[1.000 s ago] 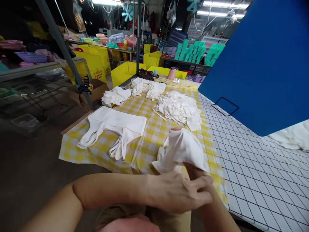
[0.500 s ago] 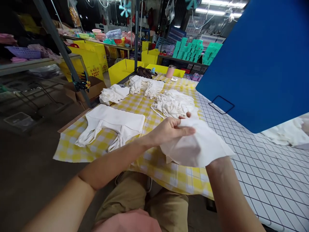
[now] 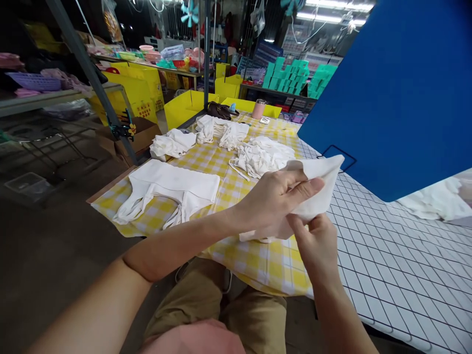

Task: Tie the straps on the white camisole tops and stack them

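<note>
A white cloth garment [image 3: 326, 179] is held up over the right side of the yellow checked tablecloth [image 3: 236, 250]. My left hand [image 3: 275, 199] is closed on it from the left, thumb on top. Below, my right hand [image 3: 319, 241] pinches the garment's lower edge, with its fingertips partly hidden. Part of the fabric hangs behind my left wrist. To the left lies a white strappy top [image 3: 177, 179], spread flat with its straps towards me. Beyond my hands is a loose heap of white garments [image 3: 263, 155].
Folded white piles [image 3: 173, 142] and a pink cup [image 3: 258, 109] stand farther back. On the right are a black wire grid [image 3: 391, 260] over a white surface and a large blue panel [image 3: 383, 98]. A grey metal post [image 3: 94, 81] rises at left.
My right hand, covered by the garment before, now shows outside it, gripping its lower edge. My left hand has shifted slightly right, and the fabric has gone from spread out to gathered and raised.
</note>
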The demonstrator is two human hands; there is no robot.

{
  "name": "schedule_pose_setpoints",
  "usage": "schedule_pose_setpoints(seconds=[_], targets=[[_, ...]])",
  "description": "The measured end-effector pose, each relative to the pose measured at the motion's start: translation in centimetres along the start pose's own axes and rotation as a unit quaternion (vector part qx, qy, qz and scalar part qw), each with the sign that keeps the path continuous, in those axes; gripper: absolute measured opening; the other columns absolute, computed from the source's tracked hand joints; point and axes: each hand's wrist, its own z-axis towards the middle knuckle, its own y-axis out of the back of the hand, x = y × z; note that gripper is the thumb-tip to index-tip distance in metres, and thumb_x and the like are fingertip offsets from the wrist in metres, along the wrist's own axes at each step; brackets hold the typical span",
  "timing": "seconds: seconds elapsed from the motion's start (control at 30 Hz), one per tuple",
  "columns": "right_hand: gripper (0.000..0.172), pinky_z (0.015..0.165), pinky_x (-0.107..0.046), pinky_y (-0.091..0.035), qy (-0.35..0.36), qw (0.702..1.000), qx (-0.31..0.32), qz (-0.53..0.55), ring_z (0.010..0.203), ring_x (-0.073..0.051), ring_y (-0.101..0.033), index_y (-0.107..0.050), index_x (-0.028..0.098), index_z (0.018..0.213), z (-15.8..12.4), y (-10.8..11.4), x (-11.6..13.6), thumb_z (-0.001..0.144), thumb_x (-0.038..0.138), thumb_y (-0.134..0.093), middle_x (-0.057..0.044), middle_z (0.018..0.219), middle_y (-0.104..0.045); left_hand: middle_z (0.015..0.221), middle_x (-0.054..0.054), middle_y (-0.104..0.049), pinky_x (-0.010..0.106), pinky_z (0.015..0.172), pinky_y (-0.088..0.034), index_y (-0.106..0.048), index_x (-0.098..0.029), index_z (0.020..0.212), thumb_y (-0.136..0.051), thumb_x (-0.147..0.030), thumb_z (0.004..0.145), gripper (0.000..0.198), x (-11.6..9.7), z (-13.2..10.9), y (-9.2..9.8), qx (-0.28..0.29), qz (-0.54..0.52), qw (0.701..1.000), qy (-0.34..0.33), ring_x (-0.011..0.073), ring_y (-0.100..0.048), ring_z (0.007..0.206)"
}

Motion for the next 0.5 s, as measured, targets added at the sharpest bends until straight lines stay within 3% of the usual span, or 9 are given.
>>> schedule_pose_setpoints(seconds=[0.07,0.13,0.27,0.37,0.43,0.5], targets=[[0.023,0.043,-0.024,-0.028,0.0,0.997,-0.048,-0.053,0.046,-0.011,-0.034,-0.04,0.021,0.053,0.4,0.2,-0.4,0.07,0.029,-0.054,0.004,0.047,-0.036,0.079,0.001,-0.063,0.021,0.064,-0.049,-0.063,-0.017,0.09,-0.049,-0.034,0.087,0.022,-0.5,-0.1,0.0,-0.029,-0.021,0.999,-0.005,0.0131,-0.061,0.078],[0.022,0.043,-0.024,-0.026,-0.01,0.997,-0.039,-0.068,0.047,-0.01,-0.031,-0.038,0.021,0.051,0.9,0.5,-1.2,0.069,0.023,-0.051,0.005,0.046,-0.032,0.075,0.0,-0.062,0.021,0.063,-0.051,-0.062,-0.017,0.086,-0.049,-0.038,0.086,0.024,-0.6,0.0,0.4,-0.063,-0.06,0.996,-0.005,0.0123,-0.061,0.074],[0.007,0.048,-0.024,-0.035,-0.091,0.988,0.108,0.064,0.056,-0.013,-0.045,-0.055,0.02,0.067,2.1,1.7,-2.9,0.067,0.027,-0.056,0.002,0.06,-0.05,0.063,-0.002,-0.057,0.021,0.059,-0.052,-0.057,-0.017,0.073,-0.055,-0.043,0.081,0.027,0.1,0.5,1.6,-0.135,-0.136,0.981,0.02,0.0104,-0.059,0.062],[0.032,0.048,-0.025,-0.042,-0.156,0.952,0.187,0.187,0.058,-0.014,-0.052,-0.055,0.023,0.097,2.3,2.8,-3.2,0.071,0.041,-0.059,-0.002,0.077,-0.06,0.055,-0.004,-0.051,0.02,0.055,-0.051,-0.053,-0.016,0.068,-0.061,-0.043,0.076,0.029,1.7,1.1,2.3,-0.196,-0.19,0.96,0.059,0.0086,-0.056,0.053],[0.049,0.047,-0.025,-0.044,-0.147,0.949,0.232,0.156,0.06,-0.016,-0.055,-0.047,0.026,0.112,2.1,3.3,-3.1,0.069,0.043,-0.063,-0.002,0.084,-0.061,0.053,-0.005,-0.048,0.02,0.053,-0.05,-0.051,-0.016,0.069,-0.062,-0.041,0.076,0.027,3.1,1.5,2.7,-0.23,-0.227,0.941,0.096,0.0073,-0.053,0.047],[0.062,0.051,-0.026,-0.047,-0.09,0.959,0.259,0.069,0.069,-0.018,-0.057,-0.041,0.028,0.12,1.7,3.4,-3.1,0.066,0.039,-0.069,-0.004,0.096,-0.06,0.049,-0.007,-0.044,0.019,0.051,-0.048,-0.049,-0.016,0.069,-0.061,-0.037,0.076,0.025,4.3,1.6,3.0,-0.266,-0.258,0.919,0.137,0.0063,-0.049,0.043]])
